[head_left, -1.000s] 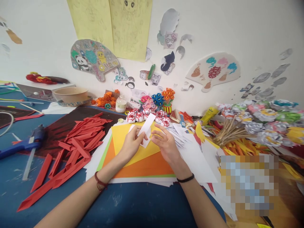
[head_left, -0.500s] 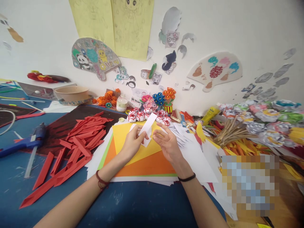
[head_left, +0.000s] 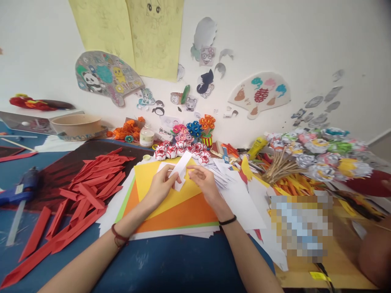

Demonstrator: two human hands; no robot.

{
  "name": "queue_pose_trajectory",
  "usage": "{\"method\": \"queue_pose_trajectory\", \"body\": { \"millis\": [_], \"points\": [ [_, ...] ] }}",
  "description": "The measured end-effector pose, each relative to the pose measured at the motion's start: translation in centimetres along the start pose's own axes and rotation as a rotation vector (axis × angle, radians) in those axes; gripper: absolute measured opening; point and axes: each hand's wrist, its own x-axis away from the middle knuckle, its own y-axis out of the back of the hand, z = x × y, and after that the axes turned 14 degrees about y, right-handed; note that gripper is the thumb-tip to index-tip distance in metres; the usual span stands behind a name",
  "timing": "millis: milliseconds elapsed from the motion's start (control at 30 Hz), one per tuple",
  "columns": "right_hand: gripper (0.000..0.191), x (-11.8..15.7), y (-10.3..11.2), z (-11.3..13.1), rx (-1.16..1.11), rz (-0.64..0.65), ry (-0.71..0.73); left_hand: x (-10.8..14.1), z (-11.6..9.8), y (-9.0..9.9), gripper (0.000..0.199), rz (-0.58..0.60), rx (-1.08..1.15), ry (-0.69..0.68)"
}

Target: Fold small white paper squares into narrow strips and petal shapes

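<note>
A narrow white paper strip (head_left: 183,166) stands tilted above the stacked sheets. My left hand (head_left: 163,183) is closed on it, thumb in front and fingers behind. Just right of the strip, my right hand (head_left: 205,181) has its fingers loosely bent and apart, with nothing visible in them; whether a fingertip touches the strip's edge is unclear. Beneath both hands lie a yellow sheet (head_left: 146,179) and an orange sheet (head_left: 183,211), with green and white paper under them.
Folded red paper strips (head_left: 91,195) are heaped at left, beside a blue glue gun (head_left: 27,185). Red-and-white paper flowers (head_left: 180,150) sit behind the sheets. White sheets (head_left: 241,199) and a bunch of stemmed paper flowers (head_left: 317,150) lie right. Part of another person's arm (head_left: 374,252) shows at far right.
The view has swung right, shifting everything leftward. The fingers of my right hand have drawn in a little toward the strip. At the right edge another person's arm has come into view.
</note>
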Motion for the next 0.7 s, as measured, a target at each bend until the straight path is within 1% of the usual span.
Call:
{"method": "queue_pose_trajectory", "body": {
  "millis": [100, 200, 333, 433, 500, 567, 700],
  "points": [
    [0.04, -0.1, -0.2, 0.2, -0.044, 0.076, -0.021, 0.0, 0.0, 0.0, 0.027, 0.029, -0.039, -0.001],
    [0.036, -0.1, -0.4, 0.0, -0.081, 0.102, -0.03, 0.3, 0.0, -0.3, 0.028, 0.052, -0.165, -0.015],
    [0.035, 0.1, -0.4, -0.5, -0.035, 0.01, -0.045, 0.7, 0.0, -0.6, 0.032, 0.085, -0.387, -0.071],
    [0.036, 0.2, -0.3, -0.6, -0.009, 0.017, -0.064, 0.8, 0.0, -0.8, 0.035, 0.071, -0.477, -0.074],
    [0.034, 0.2, -0.3, -0.7, -0.009, 0.032, -0.069, 0.8, 0.0, -0.8, 0.036, 0.026, -0.512, -0.073],
    [0.033, 0.2, -0.3, -0.9, -0.009, 0.006, -0.075, 0.8, 0.0, -0.8, 0.038, 0.011, -0.526, -0.08],
    [0.031, 0.2, -0.4, -1.2, -0.054, -0.08, -0.076, 0.7, 0.0, -0.9, 0.04, 0.071, -0.498, -0.055]
  ]
}}
